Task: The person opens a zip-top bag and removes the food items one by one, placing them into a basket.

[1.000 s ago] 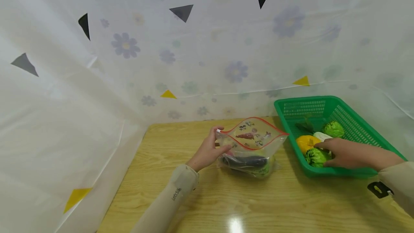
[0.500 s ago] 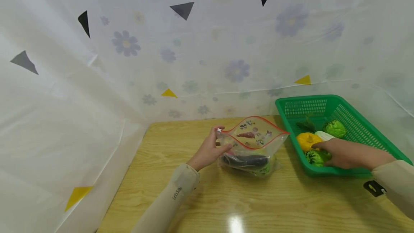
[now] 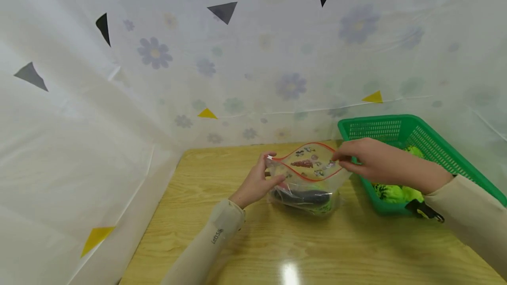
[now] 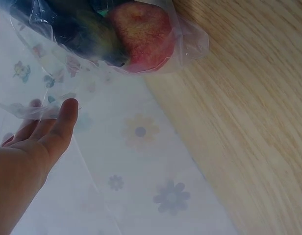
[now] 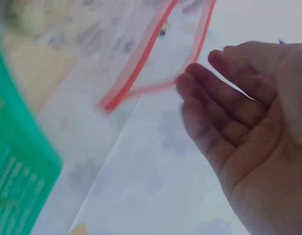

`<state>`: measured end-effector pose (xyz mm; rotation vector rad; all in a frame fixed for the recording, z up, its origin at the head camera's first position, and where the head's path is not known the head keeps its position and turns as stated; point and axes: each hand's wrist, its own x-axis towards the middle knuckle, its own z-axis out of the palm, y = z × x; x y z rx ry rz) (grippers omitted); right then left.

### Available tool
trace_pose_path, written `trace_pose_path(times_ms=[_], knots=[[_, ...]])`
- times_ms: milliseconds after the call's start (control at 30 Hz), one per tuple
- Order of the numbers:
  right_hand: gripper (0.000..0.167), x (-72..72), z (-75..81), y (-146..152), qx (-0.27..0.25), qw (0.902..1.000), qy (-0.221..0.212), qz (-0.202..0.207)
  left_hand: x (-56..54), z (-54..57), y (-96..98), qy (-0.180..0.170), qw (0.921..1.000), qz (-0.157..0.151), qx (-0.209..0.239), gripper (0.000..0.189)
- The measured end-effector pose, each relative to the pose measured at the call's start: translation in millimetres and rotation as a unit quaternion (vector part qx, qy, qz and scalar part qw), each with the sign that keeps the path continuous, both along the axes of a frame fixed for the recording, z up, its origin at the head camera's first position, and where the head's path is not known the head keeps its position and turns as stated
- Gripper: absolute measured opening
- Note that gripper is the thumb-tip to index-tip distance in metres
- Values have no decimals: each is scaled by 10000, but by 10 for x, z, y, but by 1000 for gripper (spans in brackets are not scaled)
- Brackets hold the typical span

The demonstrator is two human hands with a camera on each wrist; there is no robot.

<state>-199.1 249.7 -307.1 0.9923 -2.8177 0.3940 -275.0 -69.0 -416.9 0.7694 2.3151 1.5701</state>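
A clear zip bag [image 3: 310, 165] with a red-edged mouth stands on the table, its mouth spread. Through the plastic show a dark eggplant [image 3: 303, 196] and, in the left wrist view, a red apple [image 4: 145, 35]. My left hand [image 3: 255, 184] holds the bag's left corner by the white slider, thumb in front and fingers behind. At the opposite corner is my right hand [image 3: 372, 159], its fingertips right at the red edge. The right wrist view shows its fingers loosely bent and the palm bare.
A green plastic basket [image 3: 376, 120] stands to the right, partly under my right forearm. Striped green gourds [image 3: 390, 192] lie in it; the yellow one is hidden by the arm. The wooden table [image 3: 253, 250] meets a flowered white curtain [image 3: 245, 69] at the back.
My right hand has left the vegetables in the basket and moved left and back to the bag's right corner. The left hand has kept its place on the bag.
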Motion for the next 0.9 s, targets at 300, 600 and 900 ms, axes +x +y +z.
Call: trace_pose_path(times_ms=[300, 600, 900], knots=[[27, -479, -171, -510, 756, 9781, -1903, 362, -12, -16, 7, 88, 10000, 23, 15, 66], [31, -691, -220, -659, 1270, 9527, -2732, 394, 11, 16, 28, 86, 9999, -37, 126, 66], [23, -720, -344, -722, 1918, 9291, -3160, -68, 24, 5, 9, 286, 9995, -146, 74, 62]])
